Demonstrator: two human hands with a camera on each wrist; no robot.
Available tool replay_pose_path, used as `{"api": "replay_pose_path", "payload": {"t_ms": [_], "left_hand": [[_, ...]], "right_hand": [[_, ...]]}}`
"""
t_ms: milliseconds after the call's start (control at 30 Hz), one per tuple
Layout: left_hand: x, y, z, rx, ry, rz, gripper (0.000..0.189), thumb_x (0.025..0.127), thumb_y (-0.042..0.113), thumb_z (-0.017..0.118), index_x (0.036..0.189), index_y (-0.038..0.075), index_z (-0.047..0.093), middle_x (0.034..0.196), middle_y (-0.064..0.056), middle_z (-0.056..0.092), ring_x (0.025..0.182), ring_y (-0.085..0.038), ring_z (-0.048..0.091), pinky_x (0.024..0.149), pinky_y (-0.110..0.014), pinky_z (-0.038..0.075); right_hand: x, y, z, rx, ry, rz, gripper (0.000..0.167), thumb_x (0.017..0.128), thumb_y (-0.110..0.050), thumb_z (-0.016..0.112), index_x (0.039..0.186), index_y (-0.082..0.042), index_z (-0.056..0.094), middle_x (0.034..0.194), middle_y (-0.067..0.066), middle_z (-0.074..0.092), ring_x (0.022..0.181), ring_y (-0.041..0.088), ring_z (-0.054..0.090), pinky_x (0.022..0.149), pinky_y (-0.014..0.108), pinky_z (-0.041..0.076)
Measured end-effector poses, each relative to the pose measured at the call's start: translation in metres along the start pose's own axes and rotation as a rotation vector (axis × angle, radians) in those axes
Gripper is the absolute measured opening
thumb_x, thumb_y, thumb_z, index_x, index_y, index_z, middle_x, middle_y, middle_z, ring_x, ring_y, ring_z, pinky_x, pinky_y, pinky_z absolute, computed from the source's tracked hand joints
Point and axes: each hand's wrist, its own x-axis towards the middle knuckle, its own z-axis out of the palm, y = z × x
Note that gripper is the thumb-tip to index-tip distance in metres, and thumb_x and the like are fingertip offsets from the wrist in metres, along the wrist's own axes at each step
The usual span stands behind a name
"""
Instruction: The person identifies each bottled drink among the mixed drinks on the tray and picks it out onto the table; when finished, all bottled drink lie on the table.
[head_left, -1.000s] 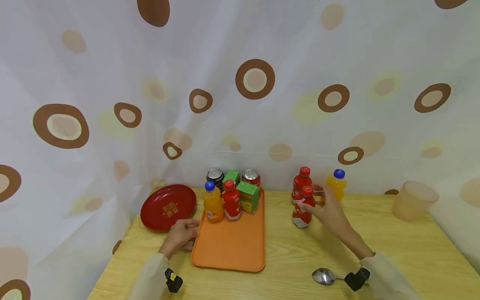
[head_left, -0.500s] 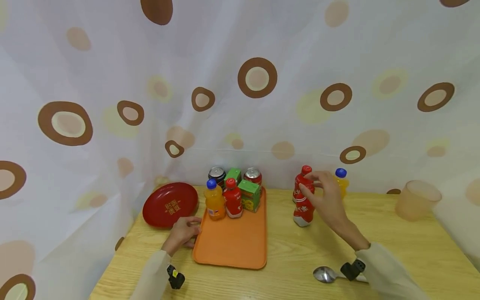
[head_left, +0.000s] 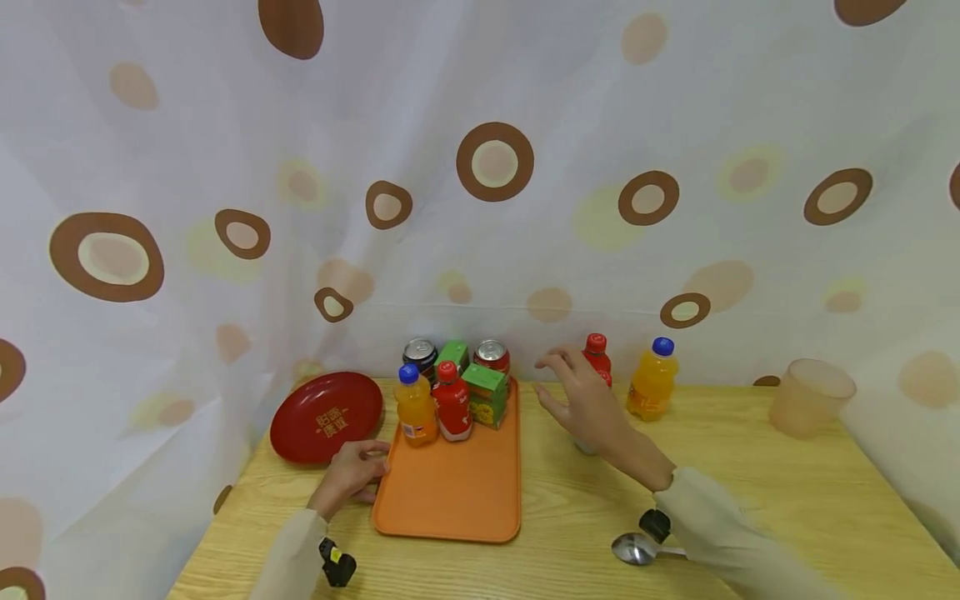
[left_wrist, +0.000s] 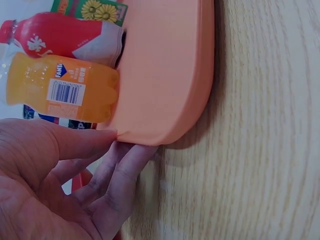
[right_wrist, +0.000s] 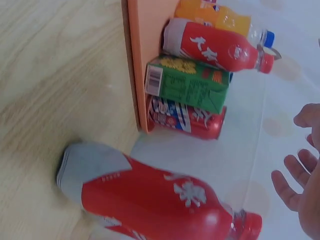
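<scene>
My left hand [head_left: 348, 477] pinches the left rim of an orange tray [head_left: 446, 500], thumb on top and fingers under, as the left wrist view shows. At the tray's back stand an orange Fanta bottle [left_wrist: 65, 90], a red-wrapped bottle [head_left: 452, 408], two green drink cartons [head_left: 486, 396], a black can [head_left: 421, 354] and a red can [right_wrist: 185, 117]. My right hand [head_left: 596, 412] hovers right of the tray with fingers spread, holding nothing. It hides most of a red bottle [right_wrist: 150, 192] in the head view; another red bottle [head_left: 597, 354] shows behind it.
A second orange bottle [head_left: 652, 385] with a blue cap stands right of the red ones. A dark red plate [head_left: 326, 417] lies left of the tray. A frosted cup [head_left: 810, 400] is at far right, and a spoon [head_left: 636, 549] lies beside the right sleeve.
My right hand has shifted left, from beside the two red bottles to in front of them, its fingers now nearer the tray. The left hand keeps its place at the tray rim.
</scene>
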Motion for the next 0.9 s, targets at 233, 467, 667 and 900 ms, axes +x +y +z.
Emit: {"api": "replay_pose_path", "payload": {"t_ms": [233,467,667,900], "left_hand": [[0.001,-0.003,-0.002,0.008,0.003,-0.003,0.041,0.096,0.001,0.066,0.136,-0.005,0.064,0.113,-0.020,0.073,0.087,-0.022,0.074,0.060,-0.037,0.065],[0.000,-0.001,-0.002,0.020,0.016,0.006,0.041,0.096,0.001,0.066,0.136,-0.005,0.064,0.110,-0.020,0.073,0.084,-0.021,0.074,0.058,-0.036,0.064],[-0.001,-0.001,0.001,0.006,0.001,0.014,0.040,0.096,0.000,0.065,0.136,-0.006,0.064,0.114,-0.022,0.073,0.089,-0.025,0.075,0.059,-0.037,0.065],[0.001,-0.001,0.001,0.032,0.020,-0.006,0.040,0.096,0.001,0.066,0.136,-0.004,0.065,0.114,-0.021,0.074,0.081,-0.020,0.074,0.058,-0.035,0.064]], "right_hand": [[0.005,-0.014,0.023,0.125,-0.097,0.099,0.032,0.093,-0.007,0.078,0.121,-0.002,0.063,0.118,0.013,0.058,0.099,0.026,0.066,0.081,0.041,0.063],[0.016,-0.019,0.042,0.244,-0.105,0.157,0.036,0.092,-0.005,0.079,0.121,0.005,0.061,0.114,0.016,0.060,0.102,0.030,0.064,0.086,0.040,0.062],[0.026,-0.024,0.056,0.368,-0.113,0.234,0.039,0.092,-0.003,0.078,0.125,0.006,0.060,0.114,0.023,0.061,0.095,0.039,0.062,0.080,0.041,0.060],[0.037,-0.029,0.074,0.431,-0.156,0.295,0.043,0.093,-0.006,0.077,0.130,0.004,0.058,0.119,0.023,0.062,0.107,0.039,0.062,0.087,0.049,0.063]]}}
